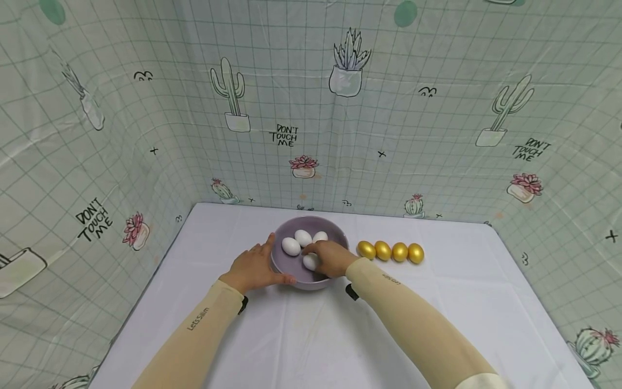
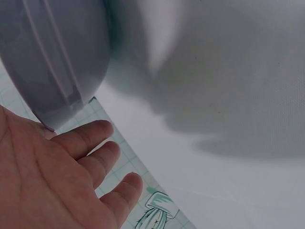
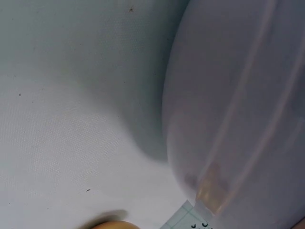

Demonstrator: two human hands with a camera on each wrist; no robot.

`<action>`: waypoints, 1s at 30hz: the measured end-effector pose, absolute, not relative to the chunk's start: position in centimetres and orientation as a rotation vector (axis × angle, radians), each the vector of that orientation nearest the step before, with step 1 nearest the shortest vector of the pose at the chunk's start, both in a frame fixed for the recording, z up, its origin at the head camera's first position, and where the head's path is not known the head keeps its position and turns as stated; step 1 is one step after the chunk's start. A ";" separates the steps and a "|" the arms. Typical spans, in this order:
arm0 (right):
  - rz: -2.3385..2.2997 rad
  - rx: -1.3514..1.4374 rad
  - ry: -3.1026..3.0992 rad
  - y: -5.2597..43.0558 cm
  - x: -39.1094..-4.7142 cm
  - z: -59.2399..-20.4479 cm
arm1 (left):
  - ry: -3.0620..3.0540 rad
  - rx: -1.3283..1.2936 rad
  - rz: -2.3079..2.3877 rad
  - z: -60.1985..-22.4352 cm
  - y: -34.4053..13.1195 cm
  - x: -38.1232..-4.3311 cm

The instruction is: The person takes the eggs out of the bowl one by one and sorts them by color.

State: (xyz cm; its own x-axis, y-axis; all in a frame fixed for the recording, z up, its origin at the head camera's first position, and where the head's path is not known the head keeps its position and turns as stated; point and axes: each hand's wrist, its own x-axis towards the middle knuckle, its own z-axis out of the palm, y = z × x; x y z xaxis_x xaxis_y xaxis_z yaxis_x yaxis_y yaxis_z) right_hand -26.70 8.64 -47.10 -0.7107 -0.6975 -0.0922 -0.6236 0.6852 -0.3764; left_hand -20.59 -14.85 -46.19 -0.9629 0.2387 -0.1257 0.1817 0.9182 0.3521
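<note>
A round purple bowl [image 1: 342,229] stands on the table with several white eggs in it. Three of these white eggs [image 1: 291,247] lie toward its back and left. My right hand [image 1: 331,258] reaches over the right rim into the bowl, fingers curled round another white egg [image 1: 310,262] that it partly covers. At the bowl's left side, my left hand [image 1: 252,269] spreads thumb and forefinger along the rim. In the left wrist view, the other fingers [image 2: 121,193] of that hand extend loosely, off the bowl's wall [image 2: 57,57].
Several golden eggs [image 1: 383,250] stand in a row just right of the bowl. A white cloth [image 1: 311,346] covers the table. Patterned fabric [image 1: 291,108] with cactus prints hangs behind and along both sides.
</note>
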 end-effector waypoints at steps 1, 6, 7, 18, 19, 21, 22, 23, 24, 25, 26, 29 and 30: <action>-0.476 -1.064 2.676 8.7 -26.7 -47.2 | 2.913 0.323 0.512 -46.2 -14.8 -20.6; -0.516 -1.077 2.704 8.8 -26.7 -47.1 | 2.918 0.326 0.499 -46.3 -14.9 -20.6; -0.525 -1.082 2.709 8.8 -26.7 -46.9 | 2.921 0.326 0.496 -46.3 -14.9 -20.6; -0.723 -1.077 2.741 9.5 -26.3 -43.8 | 2.926 0.323 0.505 -46.4 -14.9 -20.5; -0.737 -1.083 2.740 9.7 -26.3 -43.5 | 2.927 0.324 0.507 -46.4 -14.9 -20.5; -0.769 -1.092 2.743 10.2 -26.3 -43.1 | 2.928 0.325 0.507 -46.3 -14.9 -20.5; -0.786 -1.088 2.745 10.5 -26.3 -42.9 | 2.927 0.326 0.509 -46.3 -14.9 -20.5; -0.803 -1.080 2.749 10.8 -26.3 -42.7 | 2.925 0.324 0.508 -46.3 -14.9 -20.5; -0.813 -1.070 2.753 11.1 -26.3 -42.5 | 2.923 0.321 0.506 -46.3 -14.9 -20.5; -0.823 -1.059 2.755 11.4 -26.3 -42.3 | 2.921 0.319 0.501 -46.3 -14.9 -20.6; -0.835 -1.047 2.756 11.8 -26.3 -42.1 | 2.919 0.318 0.500 -46.3 -14.9 -20.6; -0.850 -1.008 2.767 12.9 -26.3 -41.8 | 2.913 0.314 0.503 -46.4 -14.9 -20.7; -0.861 -1.003 2.768 13.3 -26.3 -41.7 | 2.912 0.314 0.500 -46.4 -14.9 -20.7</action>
State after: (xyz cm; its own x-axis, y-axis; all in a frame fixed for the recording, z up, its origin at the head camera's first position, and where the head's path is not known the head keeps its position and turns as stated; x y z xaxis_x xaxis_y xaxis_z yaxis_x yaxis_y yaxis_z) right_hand -26.27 13.28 -41.74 -0.7838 -0.6101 0.1162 -0.5683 0.6291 -0.5303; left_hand -20.68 -14.91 -46.40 -0.9633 0.2343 -0.1311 0.1771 0.9215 0.3457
